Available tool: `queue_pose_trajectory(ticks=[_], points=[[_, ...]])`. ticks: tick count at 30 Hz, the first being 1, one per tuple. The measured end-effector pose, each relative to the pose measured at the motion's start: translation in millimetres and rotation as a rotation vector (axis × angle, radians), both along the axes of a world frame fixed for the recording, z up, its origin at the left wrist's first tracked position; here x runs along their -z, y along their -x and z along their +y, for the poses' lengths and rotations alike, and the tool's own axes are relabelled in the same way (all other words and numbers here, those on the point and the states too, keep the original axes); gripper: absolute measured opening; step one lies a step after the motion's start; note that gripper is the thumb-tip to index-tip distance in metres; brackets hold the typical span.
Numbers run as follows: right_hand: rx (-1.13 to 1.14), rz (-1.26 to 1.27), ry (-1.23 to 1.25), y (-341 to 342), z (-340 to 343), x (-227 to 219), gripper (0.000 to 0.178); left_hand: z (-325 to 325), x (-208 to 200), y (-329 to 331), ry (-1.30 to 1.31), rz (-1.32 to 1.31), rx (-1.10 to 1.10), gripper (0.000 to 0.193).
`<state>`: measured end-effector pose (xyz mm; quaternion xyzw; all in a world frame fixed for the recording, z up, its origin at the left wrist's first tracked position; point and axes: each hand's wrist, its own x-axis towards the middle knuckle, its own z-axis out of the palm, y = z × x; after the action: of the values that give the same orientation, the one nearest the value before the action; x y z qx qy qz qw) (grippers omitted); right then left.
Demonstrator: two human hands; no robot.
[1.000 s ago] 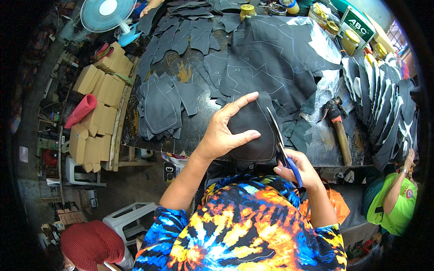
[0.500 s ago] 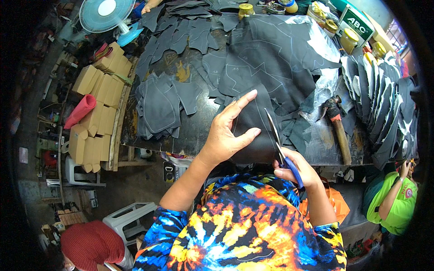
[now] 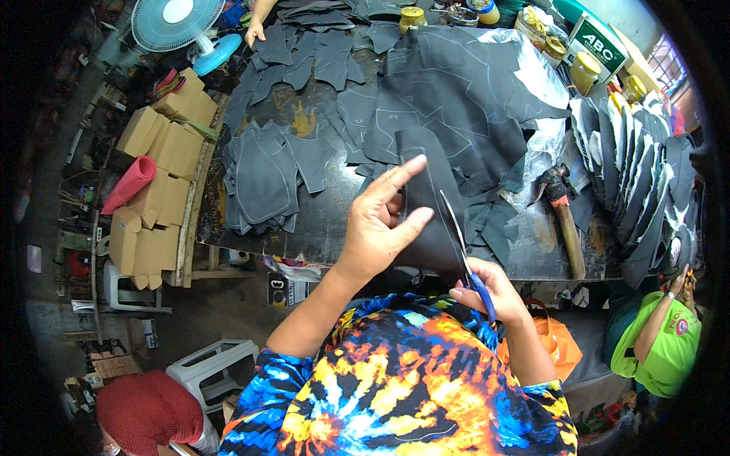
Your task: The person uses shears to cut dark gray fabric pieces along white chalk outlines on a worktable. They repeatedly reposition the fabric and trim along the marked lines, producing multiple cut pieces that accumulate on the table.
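Head: lettered green box (image 3: 598, 45), outlined black piece (image 3: 439, 173)

Noted open strip of worktop (image 3: 325, 219) between stacked pieces (image 3: 260, 182) and left hand (image 3: 378, 226). Found gap across to right hand (image 3: 502, 289) blocked by dark piece (image 3: 430, 173) and scissors (image 3: 457, 232). Ahead, saw large marked sheet (image 3: 471, 99) lying low, with room above. To the right, spotted narrow bare patch past loose scraps (image 3: 490, 228), then hammer (image 3: 569, 235) and bulky row of pieces (image 3: 635, 182) in the way.
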<state>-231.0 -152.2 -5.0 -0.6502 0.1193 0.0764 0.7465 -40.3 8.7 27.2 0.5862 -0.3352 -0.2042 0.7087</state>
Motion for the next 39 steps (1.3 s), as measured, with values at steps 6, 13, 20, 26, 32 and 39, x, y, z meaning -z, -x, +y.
queue_pose_trajectory(ticks=[6, 13, 20, 26, 32, 39], points=[[0.045, -0.16, 0.106, -11.7, 7.4, 8.1, 0.029, 0.8, -6.8, 8.5, -0.035, -0.005, 0.039, 0.068], [0.133, -0.113, 0.047, -4.7, 19.4, 14.2, 0.021, -6.7, 4.7, 13.5, 0.091, -0.139, -0.118, 0.057], [0.145, -0.149, 0.078, -8.6, 13.7, 6.7, 0.032, -6.8, 5.0, 19.5, 0.061, -0.06, -0.078, 0.058], [0.17, -0.162, 0.096, -15.1, 15.8, 15.0, 0.027, -3.6, -0.7, 21.0, 0.051, -0.079, -0.064, 0.064], [0.179, -0.027, 0.135, -4.7, 18.4, 16.7, 0.022, -3.2, 4.3, 24.0, 0.04, -0.06, -0.079, 0.064], [0.214, -0.216, 0.105, -19.1, 17.7, 6.7, 0.035, -2.7, 7.5, 34.1, -0.007, -0.058, -0.018, 0.063]])
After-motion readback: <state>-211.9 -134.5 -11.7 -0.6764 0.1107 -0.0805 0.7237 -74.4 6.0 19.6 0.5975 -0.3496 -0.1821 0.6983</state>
